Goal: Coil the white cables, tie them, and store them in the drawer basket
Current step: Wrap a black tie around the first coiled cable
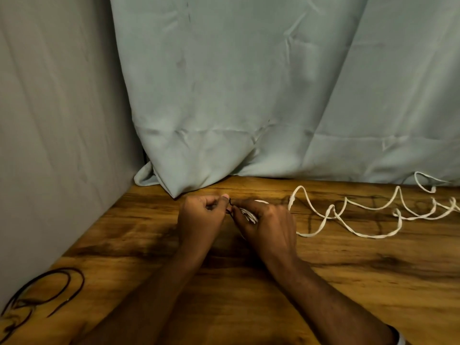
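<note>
Head cam, single view. Both hands meet at mid-table, near the back edge, over a small coiled white cable [249,213].

Coiled cable: only a few white strands visible w/ faint dark lines between them, peeking out under the R fingers; a bit of white also shows above the R knuckles. Rest of bundle hidden by the hand, so coil size and shape can't be told.

L hand [199,215]: fingers curled in, thumb tip up against forefinger, pinching a thin black tie [230,207]. Tie is a short dark wire w/ a kink, running between the two hands and touching the coil's left side.

R hand [265,220]: fingers curled down over the coil, gripping it; fingertips also at the tie's other end, exact pinch not clear.

Second white cable [348,215]: loose, uncoiled, flat-looking cord lying in wavy loops on the wooden table [323,282], from just right of the R hand out to the right frame edge. Several loops cross each other; one small loop sits by the curtain hem.

Other: pale green curtain [249,95] hangs behind, hem resting on table. Thin dark wires [49,287] in loose curves at near-left table corner, well apart from the hands.
</note>
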A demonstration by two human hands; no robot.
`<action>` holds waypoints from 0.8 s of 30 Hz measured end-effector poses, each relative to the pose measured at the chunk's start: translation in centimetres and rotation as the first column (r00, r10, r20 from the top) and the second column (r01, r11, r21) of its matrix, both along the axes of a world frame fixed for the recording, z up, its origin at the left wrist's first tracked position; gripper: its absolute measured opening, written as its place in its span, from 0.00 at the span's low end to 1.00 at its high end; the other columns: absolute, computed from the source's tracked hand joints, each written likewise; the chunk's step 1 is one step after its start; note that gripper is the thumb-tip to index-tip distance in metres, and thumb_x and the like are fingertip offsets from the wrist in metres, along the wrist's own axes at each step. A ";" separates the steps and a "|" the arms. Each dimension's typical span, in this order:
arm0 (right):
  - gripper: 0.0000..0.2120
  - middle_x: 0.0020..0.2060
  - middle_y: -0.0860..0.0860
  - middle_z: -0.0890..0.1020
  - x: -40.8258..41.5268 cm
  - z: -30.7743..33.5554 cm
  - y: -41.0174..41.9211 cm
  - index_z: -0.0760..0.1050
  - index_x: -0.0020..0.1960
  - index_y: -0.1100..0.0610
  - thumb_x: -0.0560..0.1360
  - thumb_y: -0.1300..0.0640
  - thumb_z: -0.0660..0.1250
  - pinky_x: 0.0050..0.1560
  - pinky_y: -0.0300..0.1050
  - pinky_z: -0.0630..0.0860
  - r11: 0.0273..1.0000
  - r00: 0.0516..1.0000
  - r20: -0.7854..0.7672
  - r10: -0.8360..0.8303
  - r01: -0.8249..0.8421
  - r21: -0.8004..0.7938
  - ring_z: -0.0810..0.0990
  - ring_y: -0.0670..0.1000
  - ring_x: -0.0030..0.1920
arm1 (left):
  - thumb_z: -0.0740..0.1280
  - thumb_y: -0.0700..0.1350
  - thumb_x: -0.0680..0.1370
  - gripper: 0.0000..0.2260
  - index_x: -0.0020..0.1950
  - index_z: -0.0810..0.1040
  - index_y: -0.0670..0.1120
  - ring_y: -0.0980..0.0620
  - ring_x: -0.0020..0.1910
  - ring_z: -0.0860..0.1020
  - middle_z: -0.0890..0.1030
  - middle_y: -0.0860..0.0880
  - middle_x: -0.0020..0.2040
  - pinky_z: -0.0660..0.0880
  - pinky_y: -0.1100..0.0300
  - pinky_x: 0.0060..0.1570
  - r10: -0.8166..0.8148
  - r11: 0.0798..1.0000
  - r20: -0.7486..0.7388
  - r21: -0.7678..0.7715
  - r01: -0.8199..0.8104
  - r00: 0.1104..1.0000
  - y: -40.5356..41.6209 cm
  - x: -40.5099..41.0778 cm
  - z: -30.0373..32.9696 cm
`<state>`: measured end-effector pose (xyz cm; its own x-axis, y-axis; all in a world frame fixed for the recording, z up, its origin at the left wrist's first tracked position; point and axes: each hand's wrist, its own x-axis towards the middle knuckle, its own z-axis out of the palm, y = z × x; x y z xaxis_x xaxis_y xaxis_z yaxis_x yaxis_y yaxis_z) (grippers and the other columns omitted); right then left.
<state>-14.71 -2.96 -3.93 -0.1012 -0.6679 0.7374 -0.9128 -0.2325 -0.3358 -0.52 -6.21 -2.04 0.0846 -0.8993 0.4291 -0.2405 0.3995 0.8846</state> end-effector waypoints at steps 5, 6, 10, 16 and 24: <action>0.19 0.48 0.42 0.89 -0.2 0.2 0.2 0.85 0.59 0.39 0.76 0.35 0.60 0.40 0.49 0.81 1.000 0.997 0.071 -0.023 0.022 0.019 0.86 0.48 0.46 | 0.71 0.50 0.77 0.09 0.40 0.87 0.49 0.56 0.31 0.79 0.83 0.54 0.31 0.74 0.60 0.36 -0.041 0.994 0.001 0.098 0.041 0.999 0.1 -0.6 -0.3; 0.18 0.48 0.42 0.89 -0.3 0.2 0.2 0.85 0.58 0.39 0.76 0.36 0.62 0.40 0.49 0.81 1.000 0.995 0.098 -0.020 0.018 0.021 0.86 0.47 0.46 | 0.71 0.50 0.77 0.09 0.41 0.87 0.49 0.55 0.32 0.79 0.84 0.54 0.33 0.76 0.59 0.37 -0.060 0.992 -0.013 0.109 0.061 0.998 0.0 -0.6 -0.4; 0.14 0.48 0.37 0.88 -0.5 -0.2 -0.3 0.87 0.55 0.41 0.75 0.38 0.68 0.46 0.50 0.83 0.989 0.916 0.386 0.106 -0.136 0.051 0.86 0.40 0.49 | 0.71 0.46 0.77 0.08 0.41 0.88 0.47 0.55 0.34 0.80 0.85 0.52 0.34 0.75 0.61 0.39 -0.153 0.974 -0.101 0.153 0.168 0.983 0.0 -0.6 -0.1; 0.06 0.47 0.49 0.90 -0.7 0.2 -0.4 0.88 0.53 0.57 0.78 0.60 0.75 0.55 0.52 0.84 0.879 0.613 0.696 0.374 -0.474 -0.056 0.88 0.49 0.51 | 0.71 0.45 0.78 0.07 0.45 0.86 0.43 0.50 0.40 0.82 0.86 0.43 0.42 0.78 0.61 0.40 -0.271 0.894 -0.362 0.248 0.373 0.892 -0.4 0.0 0.9; 0.09 0.50 0.51 0.89 -0.1 0.2 -0.2 0.86 0.58 0.60 0.79 0.60 0.72 0.51 0.42 0.82 0.805 0.497 0.760 0.420 -0.590 -0.059 0.88 0.50 0.52 | 0.72 0.39 0.76 0.04 0.47 0.83 0.38 0.61 0.37 0.81 0.85 0.50 0.39 0.75 0.67 0.38 -0.301 0.941 -0.276 0.071 0.331 0.913 -1.4 0.9 0.7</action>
